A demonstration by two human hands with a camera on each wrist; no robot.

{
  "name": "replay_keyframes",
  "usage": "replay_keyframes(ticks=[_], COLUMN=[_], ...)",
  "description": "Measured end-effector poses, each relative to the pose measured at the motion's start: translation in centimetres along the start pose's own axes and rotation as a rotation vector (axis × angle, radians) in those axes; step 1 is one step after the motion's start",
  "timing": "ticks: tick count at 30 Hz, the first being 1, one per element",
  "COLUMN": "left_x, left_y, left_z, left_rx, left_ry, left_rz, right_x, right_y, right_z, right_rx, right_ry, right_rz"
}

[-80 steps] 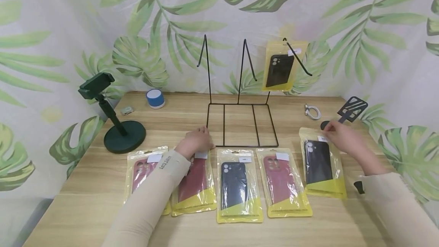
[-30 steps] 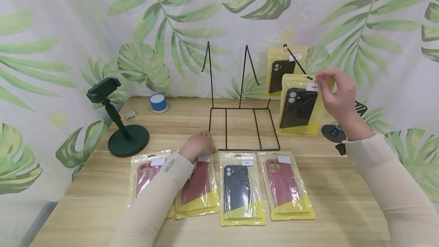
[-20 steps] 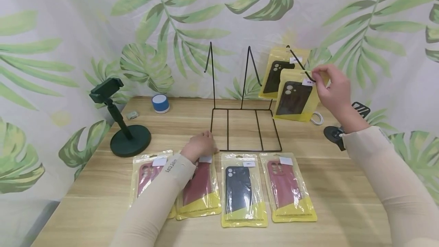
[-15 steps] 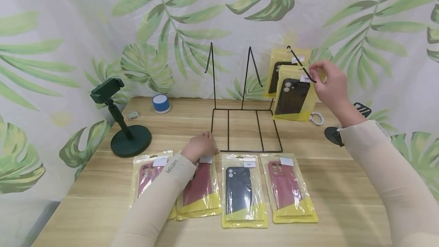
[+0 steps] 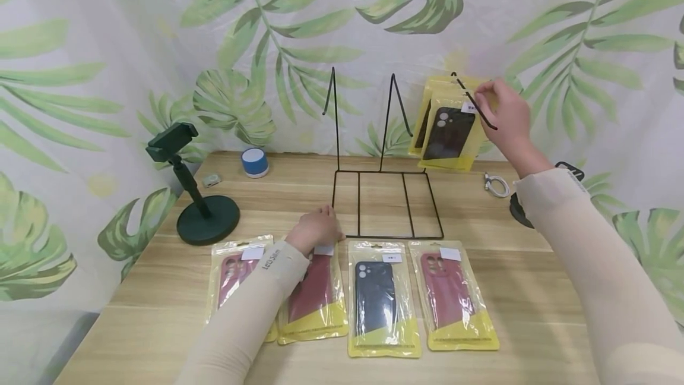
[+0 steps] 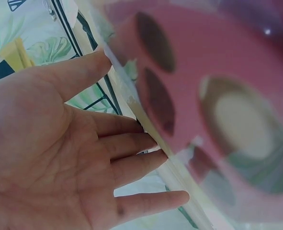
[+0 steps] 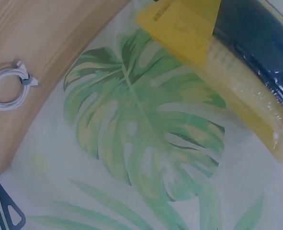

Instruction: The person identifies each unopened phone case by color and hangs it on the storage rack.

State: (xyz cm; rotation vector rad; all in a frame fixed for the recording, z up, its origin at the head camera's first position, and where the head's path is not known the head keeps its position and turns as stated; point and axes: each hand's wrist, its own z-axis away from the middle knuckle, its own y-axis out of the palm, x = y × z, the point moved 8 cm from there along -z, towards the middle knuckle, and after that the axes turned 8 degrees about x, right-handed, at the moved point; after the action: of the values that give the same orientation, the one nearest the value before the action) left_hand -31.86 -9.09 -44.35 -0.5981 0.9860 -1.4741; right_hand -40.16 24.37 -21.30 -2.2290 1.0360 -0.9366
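My right hand [image 5: 504,114] pinches the top corner of a packaged black phone case [image 5: 449,135], a clear and yellow pouch with a white label. That pouch is at the right hook of the black wire rack [image 5: 395,236], in front of another packaged phone case [image 5: 418,135]; whether the hook passes through its hole is hard to tell. In the right wrist view, only a fingertip shows beside the pouch [image 7: 246,96]. My left hand [image 5: 315,229] lies at the top of a packaged red phone case [image 5: 312,293]; its straight fingers touch the pouch edge in the left wrist view.
Beside it lie a packaged pink-red case [image 5: 230,272], a packaged black case [image 5: 375,299] and another red one [image 5: 449,293]. A green phone stand [image 5: 208,218] and blue speaker [image 5: 255,162] stand left. A white cable [image 5: 497,186] and dark stand [image 5: 519,212] are right.
My right hand has lifted the packaged black phone case off the table up to the right hook, then moved it back along the hook towards the hanging one. The left hand has stayed put.
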Motion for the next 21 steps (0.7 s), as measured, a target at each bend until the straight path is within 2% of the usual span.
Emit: replay_keyframes(ticks=[8, 16, 21], left_x=[0.1, 0.3, 0.3], left_y=[0.2, 0.3, 0.2], left_z=[-0.1, -0.3, -0.3], left_rx=[-0.01, -0.016, -0.015], left_ry=[-0.005, -0.006, -0.005], left_rz=[0.029, 0.014, 0.004], right_x=[-0.2, -0.3, -0.4], right_y=[1.0, 1.4, 1.1], right_z=[-1.3, -2.1, -1.6], right_rx=[0.047, 0.069, 0.09], right_ry=[0.094, 0.135, 0.149], right_rz=[0.057, 0.062, 0.085])
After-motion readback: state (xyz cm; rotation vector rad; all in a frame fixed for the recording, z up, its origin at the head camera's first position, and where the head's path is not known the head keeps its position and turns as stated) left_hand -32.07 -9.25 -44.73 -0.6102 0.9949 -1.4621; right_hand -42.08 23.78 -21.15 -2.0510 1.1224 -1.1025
